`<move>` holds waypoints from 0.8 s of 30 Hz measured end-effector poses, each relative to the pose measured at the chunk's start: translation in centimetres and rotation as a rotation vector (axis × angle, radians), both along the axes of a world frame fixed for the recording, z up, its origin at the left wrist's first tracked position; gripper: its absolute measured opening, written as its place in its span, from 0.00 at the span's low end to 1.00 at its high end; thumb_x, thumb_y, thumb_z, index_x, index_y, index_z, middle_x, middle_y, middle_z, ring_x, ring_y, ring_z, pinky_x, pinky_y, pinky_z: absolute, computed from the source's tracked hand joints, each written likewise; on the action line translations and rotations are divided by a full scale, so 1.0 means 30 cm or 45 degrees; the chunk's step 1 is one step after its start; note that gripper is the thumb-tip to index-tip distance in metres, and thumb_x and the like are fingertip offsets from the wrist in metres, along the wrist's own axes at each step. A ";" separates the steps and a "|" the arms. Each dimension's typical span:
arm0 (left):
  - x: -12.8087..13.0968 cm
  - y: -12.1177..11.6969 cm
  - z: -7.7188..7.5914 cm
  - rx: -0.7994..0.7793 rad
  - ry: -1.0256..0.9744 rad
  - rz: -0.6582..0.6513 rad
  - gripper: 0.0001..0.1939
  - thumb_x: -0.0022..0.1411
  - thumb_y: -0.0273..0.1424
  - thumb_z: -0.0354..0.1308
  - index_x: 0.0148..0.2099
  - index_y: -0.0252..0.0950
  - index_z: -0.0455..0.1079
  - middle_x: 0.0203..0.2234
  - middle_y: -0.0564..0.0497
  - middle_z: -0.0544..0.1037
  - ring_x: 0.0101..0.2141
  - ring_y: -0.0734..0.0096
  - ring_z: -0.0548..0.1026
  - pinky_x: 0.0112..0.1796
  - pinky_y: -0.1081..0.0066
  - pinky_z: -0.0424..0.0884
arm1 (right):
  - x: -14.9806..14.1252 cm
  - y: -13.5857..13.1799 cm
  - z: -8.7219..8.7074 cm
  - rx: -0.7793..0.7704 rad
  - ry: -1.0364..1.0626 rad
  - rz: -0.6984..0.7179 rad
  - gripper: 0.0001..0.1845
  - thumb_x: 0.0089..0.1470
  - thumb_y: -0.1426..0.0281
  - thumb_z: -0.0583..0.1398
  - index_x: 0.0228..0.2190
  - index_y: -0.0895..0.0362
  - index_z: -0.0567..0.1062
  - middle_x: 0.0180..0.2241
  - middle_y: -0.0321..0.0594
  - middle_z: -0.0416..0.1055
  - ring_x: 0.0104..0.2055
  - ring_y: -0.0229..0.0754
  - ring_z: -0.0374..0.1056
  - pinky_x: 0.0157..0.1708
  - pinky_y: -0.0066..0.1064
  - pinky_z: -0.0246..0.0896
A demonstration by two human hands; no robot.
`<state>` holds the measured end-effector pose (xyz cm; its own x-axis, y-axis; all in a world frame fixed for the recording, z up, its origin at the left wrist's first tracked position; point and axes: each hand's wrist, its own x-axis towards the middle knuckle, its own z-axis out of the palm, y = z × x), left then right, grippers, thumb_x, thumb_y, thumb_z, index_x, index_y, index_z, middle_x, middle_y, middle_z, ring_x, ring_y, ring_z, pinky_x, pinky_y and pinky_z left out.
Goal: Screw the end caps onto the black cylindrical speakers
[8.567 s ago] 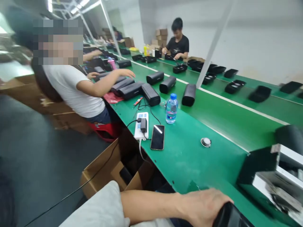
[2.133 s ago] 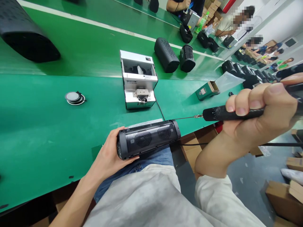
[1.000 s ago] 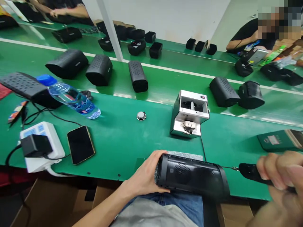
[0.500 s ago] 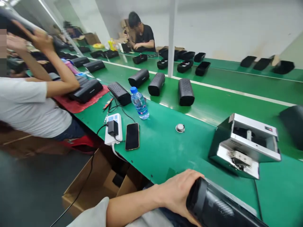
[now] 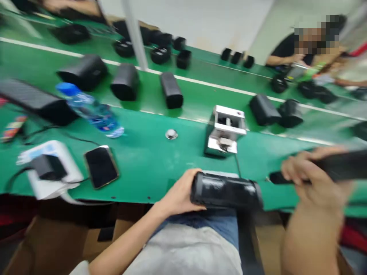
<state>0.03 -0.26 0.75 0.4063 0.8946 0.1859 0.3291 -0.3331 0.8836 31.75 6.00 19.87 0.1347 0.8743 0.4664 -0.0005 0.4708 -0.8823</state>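
My left hand is closed around the left end of a black cylindrical speaker. The speaker lies on its side at the table's near edge, above my lap. My right hand grips a black electric screwdriver, blurred by motion. Its tip points left toward the speaker's right end, apart from it; the thin bit is smeared. Behind the speaker stands a silver screw feeder. A small round metal speaker driver lies on the green table to its left.
At the left are a water bottle, a phone and a white power strip with cables. Several black speaker housings stand on the green belt behind. A co-worker sits across at the far right.
Over the last half second my view has swung right, bringing my right hand with the electric screwdriver back into sight. Earlier the bit was near the speaker's right end. My left hand keeps its hold.
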 end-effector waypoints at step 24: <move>-0.008 0.004 -0.009 0.057 0.071 0.002 0.57 0.55 0.38 0.82 0.76 0.46 0.52 0.69 0.38 0.70 0.69 0.39 0.74 0.68 0.42 0.74 | -0.355 0.368 0.001 0.620 0.050 -0.173 0.13 0.62 0.61 0.73 0.37 0.47 0.73 0.19 0.21 0.58 0.13 0.32 0.57 0.13 0.27 0.56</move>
<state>-0.20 -0.14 0.49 0.4156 0.8867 0.2026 0.3782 -0.3711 0.8481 21.09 17.04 19.90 0.2576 0.5300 0.8079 0.0603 0.8257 -0.5609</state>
